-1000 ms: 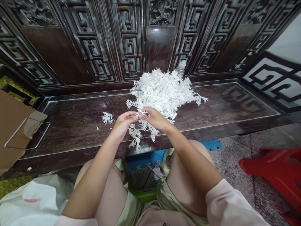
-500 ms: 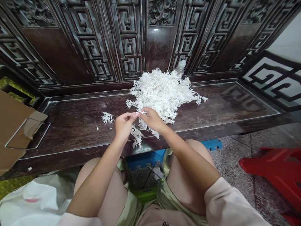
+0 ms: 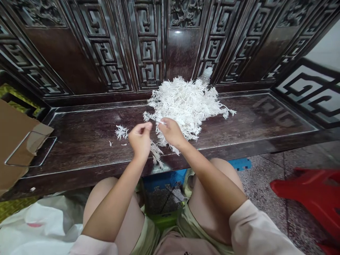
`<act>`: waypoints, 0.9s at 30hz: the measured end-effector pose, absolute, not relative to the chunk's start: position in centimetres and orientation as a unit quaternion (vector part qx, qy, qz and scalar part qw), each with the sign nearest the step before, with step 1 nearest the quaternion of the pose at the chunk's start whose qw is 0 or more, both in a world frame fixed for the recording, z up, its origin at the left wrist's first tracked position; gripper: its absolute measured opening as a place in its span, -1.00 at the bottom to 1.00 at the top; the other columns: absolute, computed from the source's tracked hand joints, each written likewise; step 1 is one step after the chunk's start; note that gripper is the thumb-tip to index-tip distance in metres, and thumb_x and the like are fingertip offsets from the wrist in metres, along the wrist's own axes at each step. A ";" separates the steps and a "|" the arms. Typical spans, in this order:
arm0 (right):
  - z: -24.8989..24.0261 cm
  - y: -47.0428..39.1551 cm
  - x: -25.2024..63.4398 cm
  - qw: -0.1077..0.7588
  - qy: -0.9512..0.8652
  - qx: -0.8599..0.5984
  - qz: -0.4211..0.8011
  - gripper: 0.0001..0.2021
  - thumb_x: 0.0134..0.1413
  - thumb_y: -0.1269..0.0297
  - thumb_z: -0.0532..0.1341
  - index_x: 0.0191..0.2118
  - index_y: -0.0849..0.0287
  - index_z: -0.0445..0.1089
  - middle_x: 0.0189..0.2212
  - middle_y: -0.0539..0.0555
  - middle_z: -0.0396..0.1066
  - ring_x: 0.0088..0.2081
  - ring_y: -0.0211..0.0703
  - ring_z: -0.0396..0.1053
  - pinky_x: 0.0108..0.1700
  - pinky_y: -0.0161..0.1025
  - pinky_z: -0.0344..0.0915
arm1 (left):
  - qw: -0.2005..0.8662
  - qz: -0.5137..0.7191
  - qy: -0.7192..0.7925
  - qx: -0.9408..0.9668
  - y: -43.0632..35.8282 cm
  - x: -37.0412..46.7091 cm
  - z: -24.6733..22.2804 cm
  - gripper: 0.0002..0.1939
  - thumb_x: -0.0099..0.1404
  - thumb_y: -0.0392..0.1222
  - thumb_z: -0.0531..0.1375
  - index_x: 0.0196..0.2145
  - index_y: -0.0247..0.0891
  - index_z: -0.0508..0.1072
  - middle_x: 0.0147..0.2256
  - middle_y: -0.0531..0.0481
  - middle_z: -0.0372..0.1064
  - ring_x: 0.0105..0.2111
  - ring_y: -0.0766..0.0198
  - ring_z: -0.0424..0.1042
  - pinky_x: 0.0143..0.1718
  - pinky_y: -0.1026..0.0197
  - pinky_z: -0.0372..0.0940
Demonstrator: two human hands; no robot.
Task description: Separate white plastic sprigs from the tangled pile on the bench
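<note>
A large heap of white artificial foliage sprigs lies on the dark wooden bench. In front of the heap, my right hand pinches a small white piece between thumb and fingers. Close by on the left, my left hand has its fingers pressed together; what they hold, if anything, is hidden. A white sprig hangs at the bench's front edge, partly behind my left hand. Further left lie a small cluster of white sprigs and a couple of tiny white scraps.
Behind the heap stands a clear bottle against the carved wooden backrest. At the left are a cardboard piece and a metal wire frame. A red plastic stool stands on the floor at right.
My hands, touching at the fingertips before, are now slightly apart. My left hand has shifted a little left, and the white piece stays in my right fingers.
</note>
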State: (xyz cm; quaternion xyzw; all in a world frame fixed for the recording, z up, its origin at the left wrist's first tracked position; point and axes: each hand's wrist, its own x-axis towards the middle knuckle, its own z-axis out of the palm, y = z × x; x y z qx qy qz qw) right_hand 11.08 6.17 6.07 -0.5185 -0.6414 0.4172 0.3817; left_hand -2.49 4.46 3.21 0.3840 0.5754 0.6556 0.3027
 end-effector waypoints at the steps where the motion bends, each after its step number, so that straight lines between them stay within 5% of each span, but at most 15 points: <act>1: 6.4 6.3 11.9 0.393 -0.615 -0.540 0.420 -0.85 0.02 0.22 0.02 -0.43 0.17 0.22 -0.58 -0.01 0.17 -0.56 -0.30 0.07 -0.49 -0.27 0.01 | 0.269 0.677 0.592 0.346 4.8 -3.8 3.3 -0.85 0.04 -0.19 0.19 -0.42 -0.32 0.44 -0.33 -0.02 0.44 -0.27 0.29 0.39 -0.16 0.16 0.25; 4: 7.2 6.9 14.3 0.436 -0.588 -0.567 0.378 -0.82 0.03 0.16 0.04 -0.44 0.15 0.20 -0.57 0.00 0.13 -0.53 -0.29 0.05 -0.46 -0.26 0.01 | 0.227 0.685 0.631 0.285 6.1 -8.8 3.4 -0.74 0.04 -0.16 0.20 -0.30 -0.35 0.40 -0.27 0.02 0.41 -0.22 0.28 0.34 -0.14 0.14 0.20; 10: 6.1 7.2 14.5 0.373 -0.632 -0.551 0.398 -0.75 -0.05 0.07 0.09 -0.48 0.17 0.21 -0.59 -0.05 0.08 -0.53 -0.31 0.02 -0.43 -0.29 -0.01 | 0.317 0.574 0.693 0.301 7.6 -14.7 1.2 -0.80 -0.09 -0.28 0.27 -0.44 -0.40 0.42 -0.50 0.05 0.34 -0.46 0.38 0.29 -0.24 0.14 0.21; 16: 4.7 6.8 13.0 0.315 -0.656 -0.550 0.409 -0.72 -0.05 0.04 0.08 -0.51 0.18 0.22 -0.58 -0.02 0.15 -0.51 -0.28 0.09 -0.42 -0.27 0.02 | 0.347 0.509 0.733 0.288 8.5 -15.2 -1.8 -0.85 -0.09 -0.32 0.24 -0.47 -0.40 0.40 -0.56 0.03 0.35 -0.48 0.37 0.32 -0.31 0.18 0.21; 22: 4.5 6.8 12.8 0.295 -0.652 -0.549 0.431 -0.72 -0.04 0.03 0.08 -0.48 0.17 0.24 -0.56 0.01 0.21 -0.51 -0.24 0.15 -0.41 -0.24 0.05 | 0.303 0.505 0.743 0.318 9.3 -13.9 -1.3 -0.80 -0.06 -0.21 0.24 -0.42 -0.35 0.44 -0.41 -0.07 0.43 -0.33 0.25 0.36 -0.20 0.17 0.20; 27: 4.9 6.7 12.5 0.284 -0.646 -0.528 0.473 -0.81 -0.04 0.15 0.08 -0.43 0.17 0.26 -0.52 0.01 0.28 -0.51 -0.28 0.15 -0.41 -0.25 0.06 | 0.446 0.421 0.604 0.509 7.5 -8.6 2.6 -0.68 -0.03 -0.05 0.24 -0.32 -0.25 0.49 -0.29 -0.11 0.45 -0.33 0.22 0.38 -0.20 0.17 0.21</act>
